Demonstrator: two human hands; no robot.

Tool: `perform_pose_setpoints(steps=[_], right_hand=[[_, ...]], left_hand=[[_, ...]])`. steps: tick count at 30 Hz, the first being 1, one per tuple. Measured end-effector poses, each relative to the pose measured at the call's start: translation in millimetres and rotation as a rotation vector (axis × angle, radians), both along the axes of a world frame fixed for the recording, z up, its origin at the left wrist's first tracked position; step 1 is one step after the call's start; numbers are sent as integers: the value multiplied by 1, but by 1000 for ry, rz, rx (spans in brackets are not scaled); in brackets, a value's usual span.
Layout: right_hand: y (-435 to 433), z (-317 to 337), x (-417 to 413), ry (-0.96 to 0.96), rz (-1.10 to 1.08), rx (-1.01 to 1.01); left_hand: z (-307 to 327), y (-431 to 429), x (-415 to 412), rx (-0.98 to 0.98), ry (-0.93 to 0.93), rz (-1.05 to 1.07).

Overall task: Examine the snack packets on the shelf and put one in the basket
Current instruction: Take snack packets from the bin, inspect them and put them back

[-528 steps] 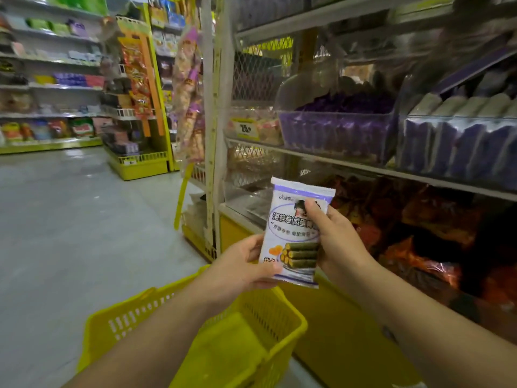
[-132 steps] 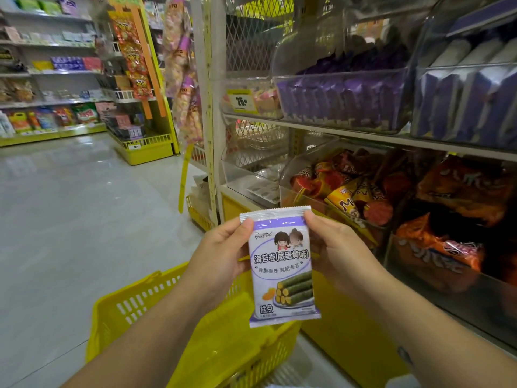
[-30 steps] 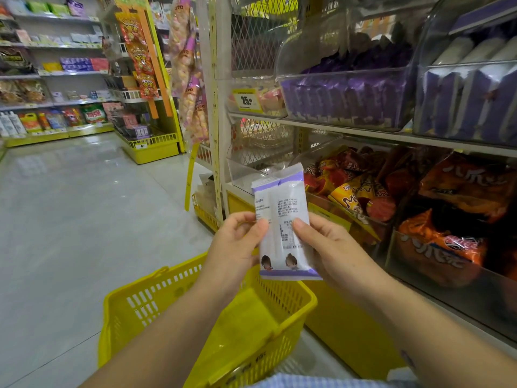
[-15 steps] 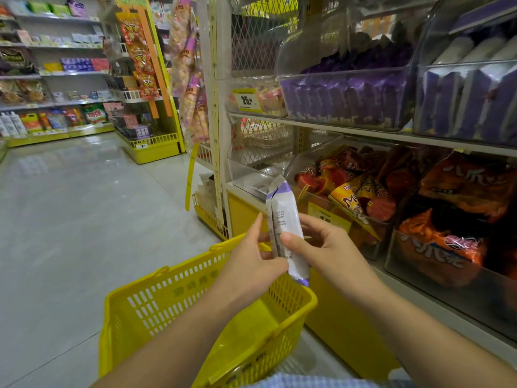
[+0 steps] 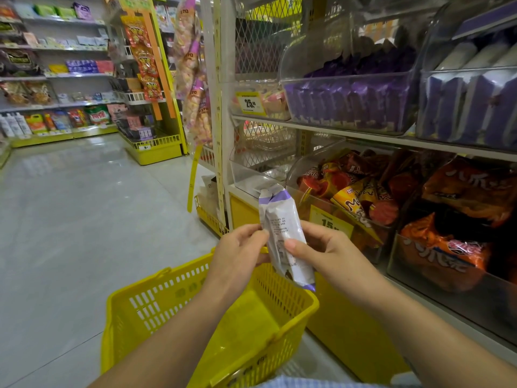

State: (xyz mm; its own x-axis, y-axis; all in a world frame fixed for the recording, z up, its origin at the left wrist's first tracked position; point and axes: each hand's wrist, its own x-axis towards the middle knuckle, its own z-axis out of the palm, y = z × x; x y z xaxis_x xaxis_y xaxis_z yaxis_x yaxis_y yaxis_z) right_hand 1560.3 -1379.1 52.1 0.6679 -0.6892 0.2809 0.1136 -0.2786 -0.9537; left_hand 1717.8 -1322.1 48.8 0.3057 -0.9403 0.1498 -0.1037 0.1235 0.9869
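Setting: shop aisle with a glossy grey floor (image 5: pixel 70 219); stocked far shelves (image 5: pixel 56 77) on yellow bases line the back wall, and a hanging strip of snacks (image 5: pixel 193 79) dangles at the end of the near rack.
Shelf: a white metal shelf (image 5: pixel 363 133) on the person's right carries clear plastic bins. The upper bin holds upright purple packets (image 5: pixel 349 99), beside a yellow price tag marked 25 (image 5: pixel 249 103). The lower bin is heaped with red and orange snack bags (image 5: pixel 349 191) behind a yellow price tag marked 15 (image 5: pixel 330 219).
Snack packet: a white-and-purple snack packet (image 5: pixel 282 236) is held up in front of the lower bin, tilted, its printed back facing the camera. Its top end leans towards the shelf and its bottom end hangs just above the far rim of the basket.
Left hand: the left hand (image 5: pixel 237 261) pinches the packet's left edge with curled fingertips.
Right hand: the right hand (image 5: pixel 327 256) grips the packet's right side, the thumb pressed flat on the back and the fingers wrapped behind.
Basket: a yellow plastic shopping basket (image 5: pixel 156 301) with slotted walls sits directly below both hands, under the left forearm. How it is carried cannot be told.
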Motion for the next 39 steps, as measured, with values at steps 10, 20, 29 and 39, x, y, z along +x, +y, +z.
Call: perform_pose_setpoints(steps=[10, 20, 29, 39], right_hand=[[1, 6, 5, -225, -93, 311], [23, 49, -19, -180, -424, -76], [27, 145, -74, -220, -420, -162], [-22, 276, -170, 679, -898, -846]], left_hand=[[7, -1, 0, -39, -47, -194], [49, 4, -23, -357, -87, -28], [143, 0, -82, -661, -278, -80], [221, -44, -106, -728, -566, 20]])
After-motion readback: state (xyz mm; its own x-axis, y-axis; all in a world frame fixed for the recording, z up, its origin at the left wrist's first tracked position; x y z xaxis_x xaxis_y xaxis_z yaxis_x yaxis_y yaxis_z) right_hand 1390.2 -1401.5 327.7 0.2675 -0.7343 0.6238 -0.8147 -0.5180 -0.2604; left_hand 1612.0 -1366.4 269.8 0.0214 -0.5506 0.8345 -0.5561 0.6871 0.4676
